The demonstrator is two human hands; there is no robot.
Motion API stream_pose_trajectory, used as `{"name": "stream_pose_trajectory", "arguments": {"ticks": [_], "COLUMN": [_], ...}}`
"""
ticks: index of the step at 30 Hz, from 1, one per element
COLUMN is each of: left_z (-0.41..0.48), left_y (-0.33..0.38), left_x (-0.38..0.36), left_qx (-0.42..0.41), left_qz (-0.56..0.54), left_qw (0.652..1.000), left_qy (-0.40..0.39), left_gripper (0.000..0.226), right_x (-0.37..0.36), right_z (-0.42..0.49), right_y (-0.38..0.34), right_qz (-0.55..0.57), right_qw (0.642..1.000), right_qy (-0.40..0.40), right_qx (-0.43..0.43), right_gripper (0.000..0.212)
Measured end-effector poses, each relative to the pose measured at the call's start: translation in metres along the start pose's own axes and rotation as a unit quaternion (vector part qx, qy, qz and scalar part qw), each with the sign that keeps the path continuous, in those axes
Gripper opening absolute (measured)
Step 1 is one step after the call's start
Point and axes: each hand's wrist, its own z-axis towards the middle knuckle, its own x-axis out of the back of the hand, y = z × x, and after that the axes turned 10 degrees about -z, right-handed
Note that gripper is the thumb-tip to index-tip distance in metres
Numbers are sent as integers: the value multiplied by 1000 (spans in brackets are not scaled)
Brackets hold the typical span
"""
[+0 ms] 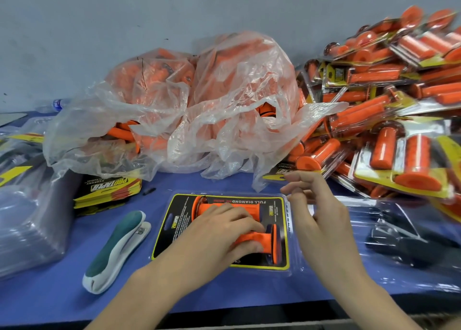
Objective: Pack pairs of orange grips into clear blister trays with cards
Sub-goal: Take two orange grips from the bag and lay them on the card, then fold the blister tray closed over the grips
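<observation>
A clear blister tray with a black and yellow card lies on the blue table in front of me. Two orange grips sit in it, side by side. My left hand lies over both grips, fingers curled onto them, thumb against the near one. My right hand hovers just right of the tray, fingers loosely bent, nothing in it. A crumpled clear bag of loose orange grips stands behind the tray.
A green and white stapler lies left of the tray. Stacked cards and a bag of empty clear trays sit at the left. Packed blisters pile up at the right. Dark items under clear plastic lie at the near right.
</observation>
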Motion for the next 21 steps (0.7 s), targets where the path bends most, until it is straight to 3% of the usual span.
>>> {"name": "stream_pose_trajectory", "arguments": {"ticks": [4, 8, 10, 13, 15, 21], "left_z": [-11, -28, -37, -49, -55, -66], "left_y": [-9, -37, -51, -64, -65, -53], "left_x": [21, 44, 48, 47, 44, 30], "left_qx": [43, 164, 222, 282, 311, 338], "left_qz": [-27, -53, -62, -36, -11, 96], "left_qw": [996, 969, 951, 934, 927, 920], "left_qy": [74, 175, 204, 216, 210, 173], "left_gripper": [38, 31, 10, 8, 11, 31], "right_x": [8, 5, 3, 6, 11, 12], "right_z": [-21, -66, -88, -107, -110, -93], "right_y": [-12, -15, -14, -9, -10, -13], "right_qz": [48, 147, 208, 270, 317, 419], "right_qw": [999, 985, 960, 902, 880, 803], "right_qy": [13, 11, 44, 94, 97, 136], "right_qx": [-13, -89, -185, -324, -341, -402], "right_gripper": [29, 31, 33, 18, 9, 39]}}
